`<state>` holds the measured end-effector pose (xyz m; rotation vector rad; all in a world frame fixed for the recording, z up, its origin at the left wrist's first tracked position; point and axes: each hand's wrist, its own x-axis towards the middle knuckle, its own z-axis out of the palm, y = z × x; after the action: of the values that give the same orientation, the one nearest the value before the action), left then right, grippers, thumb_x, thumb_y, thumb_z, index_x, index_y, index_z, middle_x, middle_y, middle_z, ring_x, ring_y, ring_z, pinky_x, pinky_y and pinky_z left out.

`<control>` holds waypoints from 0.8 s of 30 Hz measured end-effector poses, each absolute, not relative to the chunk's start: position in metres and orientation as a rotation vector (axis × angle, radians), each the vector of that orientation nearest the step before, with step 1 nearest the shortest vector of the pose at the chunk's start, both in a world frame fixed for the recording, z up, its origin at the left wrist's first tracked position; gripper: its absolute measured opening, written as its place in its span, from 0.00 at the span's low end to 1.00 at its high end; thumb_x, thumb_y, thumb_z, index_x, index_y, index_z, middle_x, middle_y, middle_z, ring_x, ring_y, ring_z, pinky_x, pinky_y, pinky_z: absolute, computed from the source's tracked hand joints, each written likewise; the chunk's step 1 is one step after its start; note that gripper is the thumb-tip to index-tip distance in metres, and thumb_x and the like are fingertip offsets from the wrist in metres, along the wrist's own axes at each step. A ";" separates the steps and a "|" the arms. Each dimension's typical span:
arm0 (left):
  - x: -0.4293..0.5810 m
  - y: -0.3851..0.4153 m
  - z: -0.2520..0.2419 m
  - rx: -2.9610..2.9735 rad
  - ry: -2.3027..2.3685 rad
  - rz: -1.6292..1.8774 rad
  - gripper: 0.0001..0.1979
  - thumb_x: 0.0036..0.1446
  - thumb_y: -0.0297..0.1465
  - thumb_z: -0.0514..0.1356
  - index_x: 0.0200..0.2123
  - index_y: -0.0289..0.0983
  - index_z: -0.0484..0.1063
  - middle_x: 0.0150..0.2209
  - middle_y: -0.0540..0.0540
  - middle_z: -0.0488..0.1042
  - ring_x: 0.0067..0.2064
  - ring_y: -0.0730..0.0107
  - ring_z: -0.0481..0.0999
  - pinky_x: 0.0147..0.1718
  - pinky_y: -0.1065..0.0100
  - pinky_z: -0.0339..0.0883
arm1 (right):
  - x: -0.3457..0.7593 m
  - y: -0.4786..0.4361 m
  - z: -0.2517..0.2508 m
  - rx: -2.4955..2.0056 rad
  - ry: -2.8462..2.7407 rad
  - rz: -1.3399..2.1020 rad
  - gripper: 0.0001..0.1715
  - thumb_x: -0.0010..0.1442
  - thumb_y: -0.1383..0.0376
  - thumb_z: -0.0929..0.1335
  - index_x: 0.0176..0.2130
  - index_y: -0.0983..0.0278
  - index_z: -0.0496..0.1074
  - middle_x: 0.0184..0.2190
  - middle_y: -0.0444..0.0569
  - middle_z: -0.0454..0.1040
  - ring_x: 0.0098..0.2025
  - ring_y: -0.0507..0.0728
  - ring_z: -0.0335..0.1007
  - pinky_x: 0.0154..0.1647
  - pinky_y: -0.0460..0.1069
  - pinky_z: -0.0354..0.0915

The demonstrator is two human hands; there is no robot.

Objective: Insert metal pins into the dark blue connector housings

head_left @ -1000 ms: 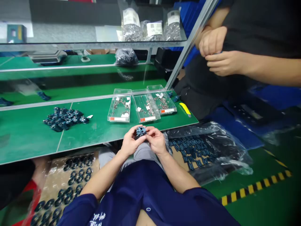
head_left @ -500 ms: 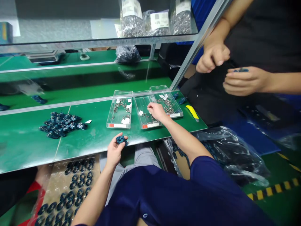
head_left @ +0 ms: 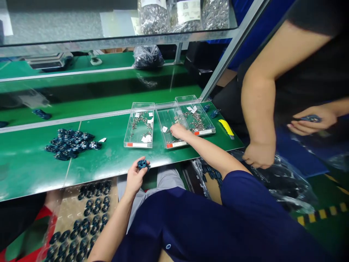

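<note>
A small dark blue plastic part [head_left: 142,164] with holes in it is pinched between the thumb and fingers of my left hand [head_left: 135,177], just off the table's front edge. My right hand [head_left: 179,131] dips into the middle clear plastic tray [head_left: 161,122], its fingers drawn together among small metal pieces [head_left: 169,138]. Whatever lies between those fingertips is too small to make out. Similar clear trays stand on either side, the left tray [head_left: 128,135] and the right tray [head_left: 211,126], both holding small metal pieces and white paper slips.
A heap of blue parts [head_left: 71,143] lies on the green table [head_left: 114,160] at left. A yellow utility knife [head_left: 226,128] rests near the right edge. Below are rows of dark parts [head_left: 84,222] in a box. A co-worker's arm [head_left: 259,105] reaches down at right.
My right hand has sunk lower into the middle tray. My left hand has shifted slightly right, still holding the blue part. The co-worker's near hand has dropped toward the plastic bag.
</note>
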<state>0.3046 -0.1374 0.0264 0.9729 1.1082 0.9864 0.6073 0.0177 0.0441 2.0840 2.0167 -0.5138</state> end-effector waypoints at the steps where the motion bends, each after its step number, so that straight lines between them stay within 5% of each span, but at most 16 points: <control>1: 0.304 -0.138 0.027 0.977 1.107 0.989 0.28 0.48 0.34 0.67 0.53 0.34 0.70 0.43 0.41 0.80 0.46 0.61 0.79 0.50 0.56 0.71 | 0.607 0.016 0.048 2.106 2.024 -0.506 0.12 0.55 0.74 0.69 0.41 0.71 0.79 0.43 0.63 0.78 0.43 0.61 0.74 0.45 0.50 0.65; 8: 0.307 -0.134 0.036 0.971 1.022 1.127 0.22 0.51 0.31 0.65 0.50 0.36 0.70 0.35 0.49 0.76 0.34 0.72 0.76 0.35 0.68 0.72 | 0.582 -0.037 0.094 2.312 2.311 -0.499 0.10 0.57 0.69 0.66 0.38 0.67 0.77 0.36 0.50 0.79 0.39 0.55 0.73 0.40 0.45 0.64; 12: 0.314 -0.131 0.058 1.085 0.983 1.215 0.21 0.47 0.33 0.70 0.44 0.37 0.69 0.32 0.51 0.74 0.26 0.77 0.72 0.29 0.71 0.70 | 0.523 -0.106 0.108 2.211 2.796 -1.122 0.05 0.52 0.66 0.69 0.31 0.66 0.74 0.25 0.44 0.75 0.27 0.50 0.69 0.30 0.44 0.63; 16: 0.311 -0.140 0.076 1.200 0.974 1.214 0.20 0.45 0.35 0.72 0.40 0.36 0.71 0.31 0.50 0.76 0.29 0.73 0.75 0.32 0.69 0.72 | 0.481 -0.150 0.109 2.070 3.039 -1.321 0.02 0.50 0.68 0.69 0.28 0.66 0.73 0.25 0.44 0.72 0.26 0.49 0.66 0.29 0.44 0.62; 24: 0.291 -0.160 0.074 1.298 1.005 1.334 0.17 0.48 0.34 0.70 0.40 0.36 0.71 0.31 0.49 0.76 0.32 0.72 0.76 0.35 0.69 0.71 | 0.464 -0.164 0.095 1.856 2.044 -2.742 0.20 0.54 0.56 0.74 0.40 0.68 0.75 0.24 0.47 0.75 0.23 0.49 0.68 0.24 0.44 0.62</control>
<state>0.2913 -0.1601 0.0745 1.2984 1.0049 1.3338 0.4635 -0.1637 0.0947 1.8559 2.0435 -2.7424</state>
